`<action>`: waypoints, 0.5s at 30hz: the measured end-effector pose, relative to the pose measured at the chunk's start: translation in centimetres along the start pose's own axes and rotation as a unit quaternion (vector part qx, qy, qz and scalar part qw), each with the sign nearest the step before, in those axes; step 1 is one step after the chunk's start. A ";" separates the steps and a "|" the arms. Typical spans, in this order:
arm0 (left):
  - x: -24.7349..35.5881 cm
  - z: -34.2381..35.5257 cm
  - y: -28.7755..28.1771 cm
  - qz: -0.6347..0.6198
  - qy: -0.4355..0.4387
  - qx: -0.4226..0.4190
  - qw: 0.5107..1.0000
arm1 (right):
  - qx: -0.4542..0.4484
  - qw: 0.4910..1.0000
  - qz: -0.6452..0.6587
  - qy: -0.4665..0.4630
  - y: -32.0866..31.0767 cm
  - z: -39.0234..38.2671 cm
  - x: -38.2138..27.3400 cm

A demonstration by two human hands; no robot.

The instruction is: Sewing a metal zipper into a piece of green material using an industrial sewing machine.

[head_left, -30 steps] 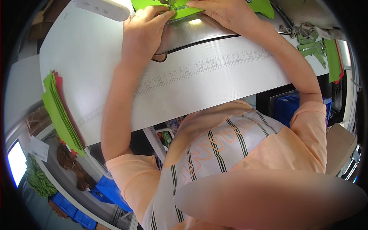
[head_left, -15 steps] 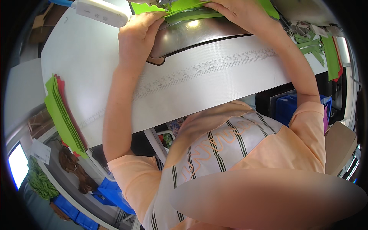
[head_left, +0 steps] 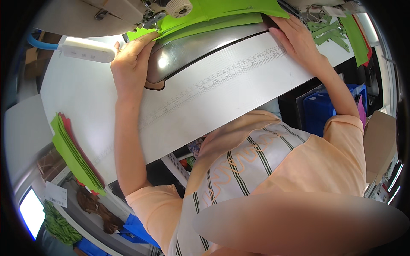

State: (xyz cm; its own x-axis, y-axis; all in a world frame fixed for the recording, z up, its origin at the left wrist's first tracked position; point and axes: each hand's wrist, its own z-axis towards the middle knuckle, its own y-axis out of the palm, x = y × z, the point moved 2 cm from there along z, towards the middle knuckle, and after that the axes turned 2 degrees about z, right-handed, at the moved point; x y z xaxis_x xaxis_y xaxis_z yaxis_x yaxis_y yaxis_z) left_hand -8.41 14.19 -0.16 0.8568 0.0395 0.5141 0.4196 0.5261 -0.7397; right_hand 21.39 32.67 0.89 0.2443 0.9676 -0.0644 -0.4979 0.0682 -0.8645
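Observation:
Bright green fabric (head_left: 222, 9) lies under the presser foot of the sewing machine (head_left: 94, 15), over its metal bed (head_left: 188, 51), with several folded edges along the front. My left hand (head_left: 132, 59) pinches the fabric's front edge just left of the foot, fingers closed. My right hand (head_left: 297, 42) is at the fabric's right end, fingers stretched out touching it and thumb apart on the bed's front edge. A white lamp-like housing (head_left: 87, 49) on a blue tube sits beside my left hand.
The white table (head_left: 205, 102) has a printed ruler. Green and red fabric stacks (head_left: 72, 149) hang at its left edge; green zipper strips (head_left: 324, 34) and more strips (head_left: 358, 38) lie at the right. Below are a blue bin (head_left: 318, 106), cardboard box (head_left: 376, 145) and lit screen (head_left: 32, 211).
The view has shifted, showing more of the machine head. My right hand has moved right along the fabric to its end, its fingers straighter; my left hand stays beside the foot.

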 end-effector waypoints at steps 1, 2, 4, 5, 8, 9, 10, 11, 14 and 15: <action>0.1 0.0 -0.1 -0.002 0.007 0.007 1.000 | -0.005 1.000 0.006 0.009 0.3 0.2 0.5; 0.1 0.0 0.0 0.002 0.001 -0.002 1.000 | -0.017 1.000 -0.006 0.014 0.5 0.7 1.0; 0.2 0.0 -0.1 0.010 0.009 0.007 1.000 | -0.026 0.999 -0.014 0.015 0.5 1.9 1.7; 0.2 0.0 -0.1 0.007 0.000 -0.001 1.000 | -0.062 0.998 0.008 0.022 0.7 2.5 1.9; 0.2 0.0 -0.2 -0.031 0.008 0.003 0.999 | -0.137 0.987 0.070 0.040 1.1 4.1 2.1; 0.2 0.0 -0.2 -0.026 0.008 0.000 1.000 | -0.177 0.977 0.103 0.059 1.5 4.4 2.2; 0.3 -0.1 -0.1 -0.018 0.016 -0.001 1.000 | -0.179 0.977 0.106 0.056 1.8 4.7 2.3; 0.3 -0.1 -0.2 -0.014 0.026 0.002 1.000 | -0.144 0.987 0.068 0.013 2.0 5.2 2.6; 0.2 -0.1 -0.1 -0.018 0.037 0.005 0.999 | -0.110 0.993 0.029 -0.014 3.2 6.1 4.2; 0.2 -0.1 -0.1 -0.024 0.046 0.016 0.999 | -0.108 0.994 0.027 0.005 3.7 6.3 5.0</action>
State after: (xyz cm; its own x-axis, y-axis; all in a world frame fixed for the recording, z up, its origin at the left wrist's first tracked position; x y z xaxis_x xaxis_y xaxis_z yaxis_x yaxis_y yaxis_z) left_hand -8.27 14.06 0.03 0.8602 -0.0642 0.5058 0.4529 0.5522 -0.7000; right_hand 15.57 39.30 0.50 0.2317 0.9657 -0.1171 -0.3212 -0.0377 -0.9463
